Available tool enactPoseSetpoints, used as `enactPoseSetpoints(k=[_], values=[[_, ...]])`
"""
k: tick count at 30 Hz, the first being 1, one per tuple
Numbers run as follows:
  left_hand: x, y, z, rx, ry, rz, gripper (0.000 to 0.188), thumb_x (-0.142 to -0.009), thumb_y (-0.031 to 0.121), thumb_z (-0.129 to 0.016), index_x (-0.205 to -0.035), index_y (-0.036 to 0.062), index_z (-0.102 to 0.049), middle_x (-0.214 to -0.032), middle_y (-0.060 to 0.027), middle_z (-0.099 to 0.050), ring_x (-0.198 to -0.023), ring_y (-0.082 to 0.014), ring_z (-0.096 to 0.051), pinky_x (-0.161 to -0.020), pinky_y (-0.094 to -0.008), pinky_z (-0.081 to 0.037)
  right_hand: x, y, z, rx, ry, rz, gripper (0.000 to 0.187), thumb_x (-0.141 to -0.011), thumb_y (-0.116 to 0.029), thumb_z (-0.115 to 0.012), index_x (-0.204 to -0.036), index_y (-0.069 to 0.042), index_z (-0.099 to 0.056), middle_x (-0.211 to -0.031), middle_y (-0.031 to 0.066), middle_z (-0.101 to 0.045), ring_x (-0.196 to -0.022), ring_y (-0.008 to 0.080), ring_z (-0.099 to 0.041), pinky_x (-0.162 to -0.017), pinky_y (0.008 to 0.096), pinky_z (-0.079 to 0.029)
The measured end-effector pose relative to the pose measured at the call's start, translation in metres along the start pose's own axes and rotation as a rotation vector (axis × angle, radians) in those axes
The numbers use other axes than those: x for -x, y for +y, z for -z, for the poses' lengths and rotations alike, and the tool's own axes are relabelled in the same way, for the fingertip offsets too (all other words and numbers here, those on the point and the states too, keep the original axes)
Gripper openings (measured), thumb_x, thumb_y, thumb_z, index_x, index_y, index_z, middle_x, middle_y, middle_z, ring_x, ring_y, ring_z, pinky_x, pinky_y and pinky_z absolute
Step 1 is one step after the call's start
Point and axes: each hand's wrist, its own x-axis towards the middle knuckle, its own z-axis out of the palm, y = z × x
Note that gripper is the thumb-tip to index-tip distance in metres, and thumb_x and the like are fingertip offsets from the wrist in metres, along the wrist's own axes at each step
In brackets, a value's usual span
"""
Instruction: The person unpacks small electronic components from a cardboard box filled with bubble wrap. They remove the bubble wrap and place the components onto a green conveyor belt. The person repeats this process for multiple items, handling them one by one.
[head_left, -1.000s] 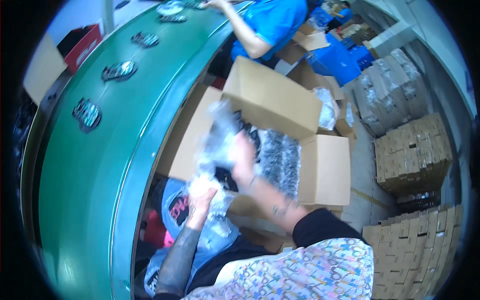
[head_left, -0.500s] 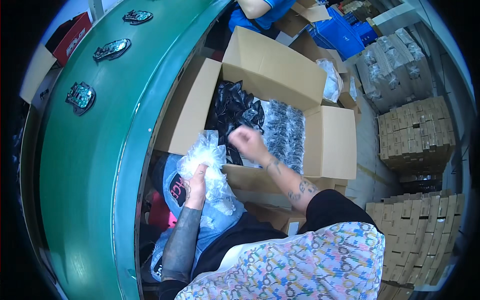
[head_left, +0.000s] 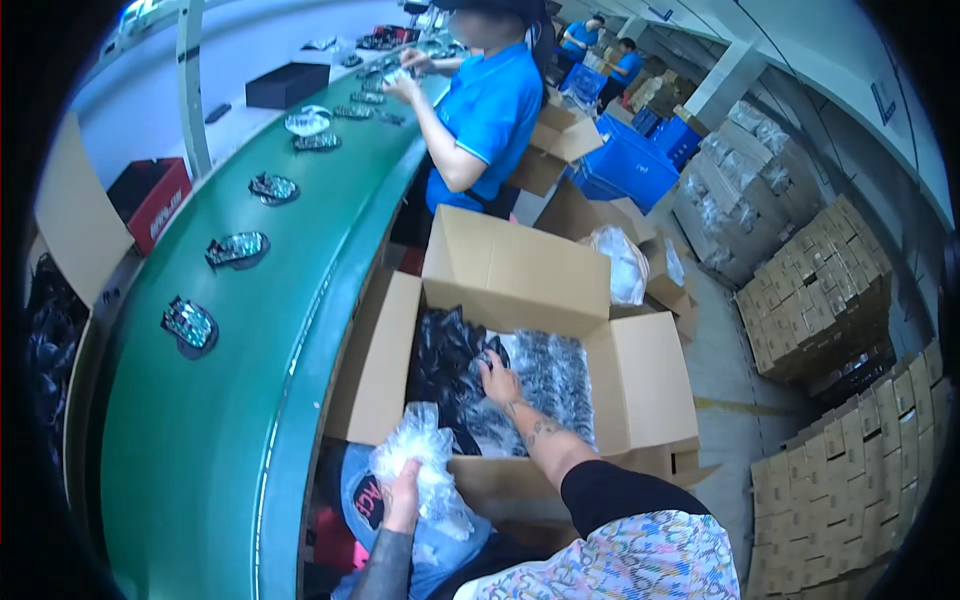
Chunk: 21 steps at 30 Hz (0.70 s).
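Note:
My left hand [head_left: 402,496] grips a bunch of crumpled clear plastic bags [head_left: 425,452] just outside the near left corner of an open cardboard box [head_left: 520,262]. My right hand [head_left: 499,384] reaches into that box, its fingers closed at a small black piece [head_left: 488,354] whose exact kind I cannot make out. Loose black pieces [head_left: 440,360] lie in a heap along the box's left side. To the right of my hand, rows of items in clear wrapping [head_left: 560,375] fill the rest of the box.
On the left runs a green conveyor belt [head_left: 200,430] carrying spaced dark parts with green circuit boards [head_left: 190,327]. A co-worker in a blue shirt [head_left: 500,110] stands at its far end. Blue crates [head_left: 635,160] and stacked cartons [head_left: 820,290] stand at the right.
The view has tilted up, bringing the co-worker and more belt into sight. My right hand has gone from above the black heap down into it. My left hand keeps the bags.

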Motion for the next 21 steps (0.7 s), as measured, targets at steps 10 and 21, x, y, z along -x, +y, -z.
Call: enactPoseSetpoints(k=[10, 21], values=[[-0.003, -0.01, 0.003, 0.107, 0.0, -0.029, 0.046, -0.087, 0.008, -0.063, -0.131, 0.001, -0.049, -0.124, -0.0093, -0.058, -0.111, -0.0199, -0.057, -0.096, -0.0344, -0.045, -0.014, -0.007, 0.009, -0.087, -0.001, 0.208, 0.028, -0.089, -0.037, -0.063, -0.098, -0.01, -0.061, -0.078, 0.0149, -0.067, -0.078, 0.0364, -0.066, -0.069, 0.0465, -0.051], [-0.007, -0.018, 0.013, 0.088, 0.015, -0.056, 0.049, -0.086, 0.008, -0.065, -0.131, 0.0004, -0.049, -0.123, -0.0092, -0.059, -0.108, -0.0188, -0.058, -0.092, -0.034, -0.048, -0.008, -0.012, 0.015, -0.059, 0.025, 0.105, 0.035, -0.085, -0.041, -0.069, -0.096, -0.009, -0.062, -0.075, 0.013, -0.067, -0.074, 0.0357, -0.066, -0.067, 0.0445, -0.052]])
